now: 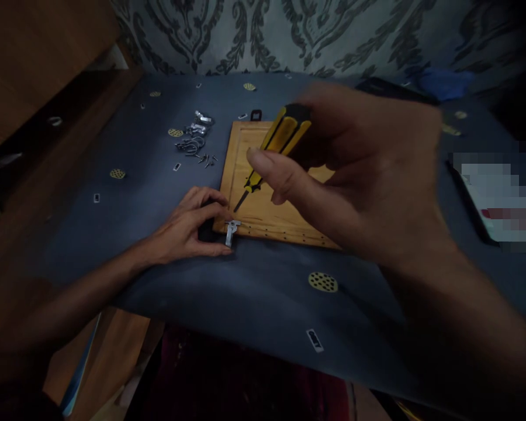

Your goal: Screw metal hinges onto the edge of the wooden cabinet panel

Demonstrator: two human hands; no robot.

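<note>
My right hand (359, 175) is closed around a yellow and black screwdriver (275, 145), raised close to the camera, with the tip pointing down at the near left corner of a wooden board (263, 216). My left hand (188, 228) rests on the dark blue cloth at that corner. Its fingers pinch a small metal bracket (231, 231) against the board's edge, partly over a dark object I cannot make out.
A pile of metal hooks, brackets and screws (196, 139) lies on the cloth (158, 175) left of the board's far end. A dark flat object (390, 89) lies at the back right. Patterned wallpaper rises behind. A wooden surface (35, 70) runs along the left.
</note>
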